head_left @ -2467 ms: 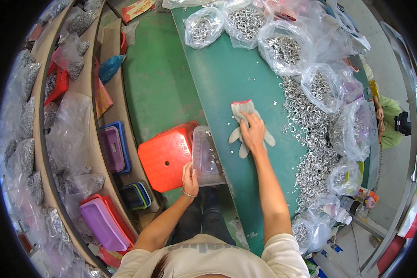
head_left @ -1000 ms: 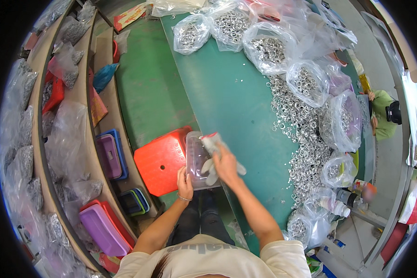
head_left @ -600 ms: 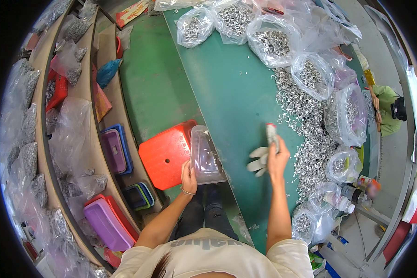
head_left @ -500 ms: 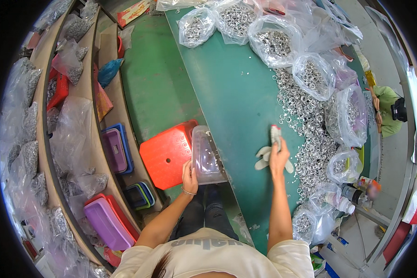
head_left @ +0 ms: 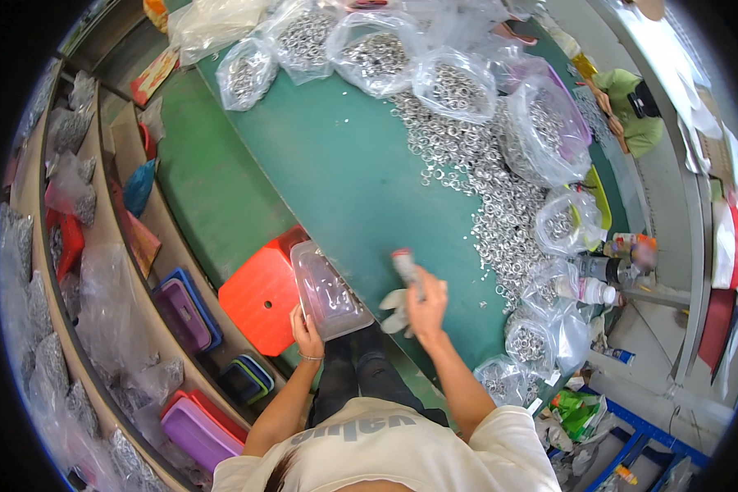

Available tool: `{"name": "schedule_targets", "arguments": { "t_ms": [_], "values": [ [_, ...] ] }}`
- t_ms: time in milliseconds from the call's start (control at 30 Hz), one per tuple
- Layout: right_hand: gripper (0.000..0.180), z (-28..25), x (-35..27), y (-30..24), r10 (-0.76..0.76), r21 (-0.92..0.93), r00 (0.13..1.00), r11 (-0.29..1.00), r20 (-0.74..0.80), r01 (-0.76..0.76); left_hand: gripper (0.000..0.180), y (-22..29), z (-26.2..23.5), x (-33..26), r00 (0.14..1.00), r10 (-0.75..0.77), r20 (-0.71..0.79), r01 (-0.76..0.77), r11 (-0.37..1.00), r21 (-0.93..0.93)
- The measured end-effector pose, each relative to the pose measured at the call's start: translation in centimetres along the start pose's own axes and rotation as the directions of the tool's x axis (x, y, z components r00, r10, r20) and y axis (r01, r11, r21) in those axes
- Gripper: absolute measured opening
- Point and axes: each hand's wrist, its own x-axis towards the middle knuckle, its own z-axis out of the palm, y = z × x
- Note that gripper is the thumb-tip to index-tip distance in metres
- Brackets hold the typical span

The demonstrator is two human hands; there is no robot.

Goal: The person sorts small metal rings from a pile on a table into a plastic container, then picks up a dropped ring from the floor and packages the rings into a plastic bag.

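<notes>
Head view: the clear plastic tray [head_left: 348, 326] lies to the left of the right hand [head_left: 426, 307], along the table's edge, its long axis running roughly with that edge. The left hand [head_left: 305, 332] is the nearer one, its fingers closed on the tray's left rim. The right hand, a little blurred, grips a pale work glove [head_left: 395, 316] over the table [head_left: 336, 180]; the glove's red-trimmed cuff points away from the body and its fingers spread left, toward the tray but apart from it. Small pale bits lie in the tray. Whether its right side tucks under the tabletop cannot be told.

Bare green surface stretches beyond the right hand, and a heap of metal rings [head_left: 500, 221] spreads to its right, backed by open plastic bags [head_left: 377, 53]. An orange-red stool [head_left: 262, 295] stands just left of the tray, above the green floor [head_left: 197, 180].
</notes>
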Motion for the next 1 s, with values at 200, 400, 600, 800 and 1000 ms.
{"name": "schedule_targets", "arguments": {
  "t_ms": [200, 400, 600, 800, 1000],
  "values": [
    [0.033, -4.8, 0.3, 7.8, 0.433, -0.186, 0.883, 0.867, -0.179, -0.463, 0.027, 0.5, -0.4, -0.9, 0.994, 0.047, 0.094, -0.047, 0.999, 0.001],
    [0.033, -0.9, -1.3, 5.8, 0.279, -0.067, 0.958, 0.959, 0.064, -0.275, 0.027, 0.4, -0.6, -1.3, 0.989, 0.064, 0.134, -0.067, 0.997, 0.022],
    [0.023, -3.0, -2.5, 3.7, 0.092, -0.010, 0.995, 0.996, 0.048, -0.091, 0.026, 1.1, -0.1, -1.6, 0.985, 0.082, 0.149, -0.081, 0.997, -0.012],
    [0.025, -4.5, -3.1, 3.2, 0.153, -0.047, 0.971, 0.988, 0.183, -0.147, 0.026, 1.2, 0.4, -2.0, 0.982, 0.089, 0.165, -0.086, 0.996, -0.025],
    [0.024, -4.9, -2.5, 6.6, 0.532, 0.156, 0.842, 0.842, -0.086, -0.516, 0.026, 1.2, 0.3, -2.1, 0.980, 0.065, 0.188, -0.063, 0.998, -0.016]
  ]
}}
